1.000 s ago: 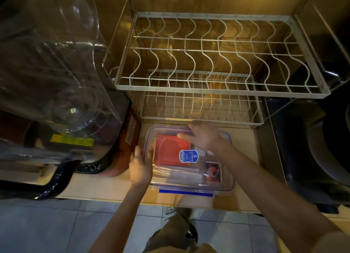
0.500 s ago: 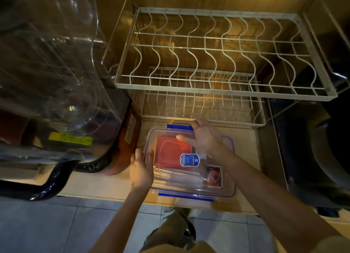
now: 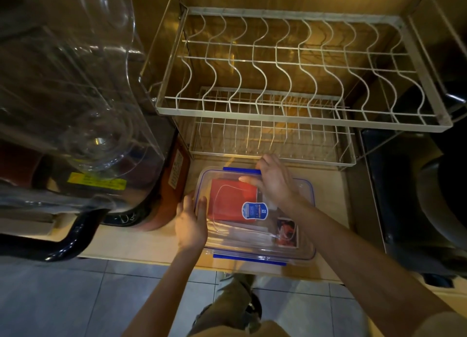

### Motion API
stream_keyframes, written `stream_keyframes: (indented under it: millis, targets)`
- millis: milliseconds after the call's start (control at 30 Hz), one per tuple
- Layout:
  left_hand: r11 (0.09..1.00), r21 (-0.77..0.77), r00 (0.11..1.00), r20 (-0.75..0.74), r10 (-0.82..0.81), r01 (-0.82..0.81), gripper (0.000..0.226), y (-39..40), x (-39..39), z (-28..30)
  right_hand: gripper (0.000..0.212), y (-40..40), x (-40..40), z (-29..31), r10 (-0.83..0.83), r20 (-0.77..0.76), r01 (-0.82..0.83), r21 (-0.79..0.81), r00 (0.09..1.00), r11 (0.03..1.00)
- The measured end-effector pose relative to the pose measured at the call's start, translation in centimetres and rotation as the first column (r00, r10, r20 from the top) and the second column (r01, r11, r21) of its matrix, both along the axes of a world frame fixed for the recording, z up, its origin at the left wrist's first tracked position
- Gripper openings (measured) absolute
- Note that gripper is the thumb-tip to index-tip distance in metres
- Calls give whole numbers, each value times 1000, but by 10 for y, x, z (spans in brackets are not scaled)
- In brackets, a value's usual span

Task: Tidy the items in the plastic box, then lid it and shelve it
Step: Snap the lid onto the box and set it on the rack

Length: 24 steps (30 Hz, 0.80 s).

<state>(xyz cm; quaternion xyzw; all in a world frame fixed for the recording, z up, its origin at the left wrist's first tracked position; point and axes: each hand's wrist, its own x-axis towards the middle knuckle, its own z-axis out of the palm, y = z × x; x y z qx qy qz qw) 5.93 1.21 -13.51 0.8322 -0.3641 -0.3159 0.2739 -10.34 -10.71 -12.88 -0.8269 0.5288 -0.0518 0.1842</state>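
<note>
A clear plastic box [image 3: 300, 245] with blue clips sits on the wooden shelf [image 3: 141, 243], its clear lid [image 3: 252, 238] on top. Through the lid I see a red packet [image 3: 227, 197], a blue-and-white sticker [image 3: 254, 211] and a small picture card [image 3: 286, 232]. My left hand [image 3: 190, 223] grips the box's left edge, thumb over the lid. My right hand [image 3: 274, 180] lies flat on the far part of the lid, fingers at the far blue clip [image 3: 240, 170]. The near blue clip [image 3: 249, 259] hangs at the front edge.
A two-tier white wire dish rack [image 3: 290, 114] stands right behind the box, its upper tier overhanging. A big clear jar [image 3: 75, 89] and a red-brown appliance [image 3: 174, 185] crowd the left. Dark cookware [image 3: 424, 197] fills the right. Tiled floor [image 3: 63, 301] lies below the shelf edge.
The far blue clip has come into sight at the box's back edge, and my right hand has shifted toward it. The left hand keeps its hold on the left edge.
</note>
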Motion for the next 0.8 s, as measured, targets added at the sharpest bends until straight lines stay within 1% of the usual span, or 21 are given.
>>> stream_keyframes:
  millis: [167, 233, 300, 400, 467, 533, 633, 700, 733, 800]
  targets:
    - [1000, -8, 1000, 24, 7, -7, 44, 0, 0, -1, 57, 4, 2, 9, -21, -14, 21, 38, 1000, 999]
    - [1000, -17, 1000, 27, 7, -6, 45, 1, 0, -2, 52, 19, 2, 17, -69, 32, 68, 31, 997, 997]
    - [999, -33, 1000, 27, 4, -3, 45, 1, 0, -2, 46, 44, -5, 21, -96, 123, 97, 0, 988, 995]
    - [999, -36, 1000, 22, 3, -2, 46, 1, 1, -3, 39, 93, -20, 17, -77, 197, 91, -60, 977, 994]
    - [999, -38, 1000, 21, 4, -3, 47, 2, 1, -4, 42, 121, -28, 7, -27, 194, 48, -105, 981, 993]
    - [999, -43, 1000, 21, 4, -3, 47, 2, 2, -6, 51, 139, -34, -7, 37, 117, -21, -134, 992, 991]
    - [999, -44, 999, 45, -14, 16, 47, 1, 4, -11, 79, 147, -40, -20, 125, -101, -135, -100, 987, 986]
    - [998, -50, 997, 65, -32, 35, 47, 1, 7, -15, 95, 146, -39, -21, 152, -192, -167, -62, 970, 984]
    - [998, -55, 997, 73, -40, 44, 47, 1, 7, -16, 99, 145, -38, -22, 158, -222, -176, -65, 962, 982]
    - [996, -65, 995, 85, -51, 57, 47, 1, 8, -19, 96, 146, -36, -25, 147, -257, -180, -111, 955, 977]
